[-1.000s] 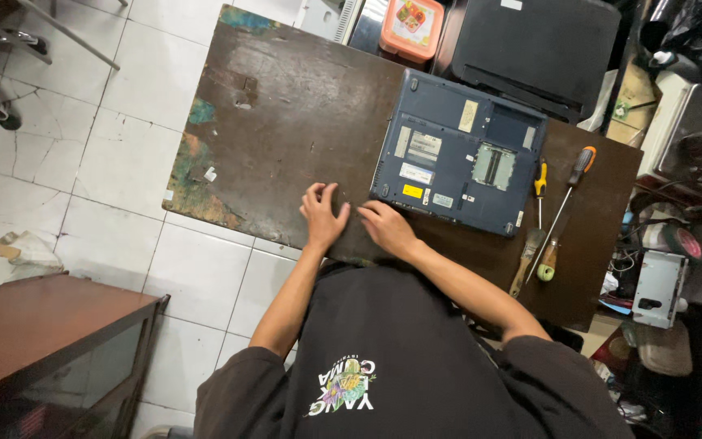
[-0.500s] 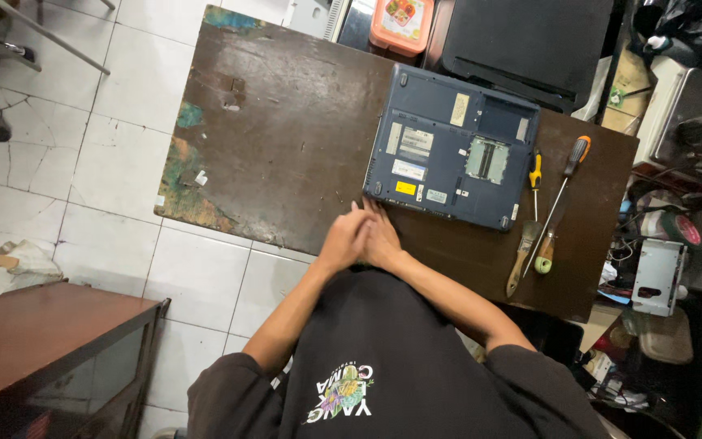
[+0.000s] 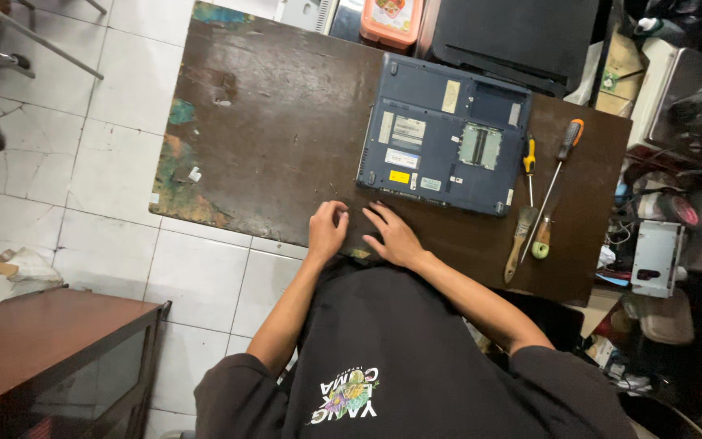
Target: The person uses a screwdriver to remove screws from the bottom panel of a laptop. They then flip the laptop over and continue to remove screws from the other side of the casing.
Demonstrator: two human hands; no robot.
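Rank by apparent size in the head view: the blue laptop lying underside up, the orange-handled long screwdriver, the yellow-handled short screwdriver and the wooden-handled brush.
1. Blue laptop lying underside up, by far the largest.
2. Orange-handled long screwdriver.
3. Wooden-handled brush, clearly shorter than the long screwdriver.
4. Yellow-handled short screwdriver, smallest, though close to the brush.

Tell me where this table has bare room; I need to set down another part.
Widest free patch: the table left of the laptop, beyond the left hand. A narrow strip runs between laptop and right hand. Right of the laptop is crowded: screwdrivers, brush.
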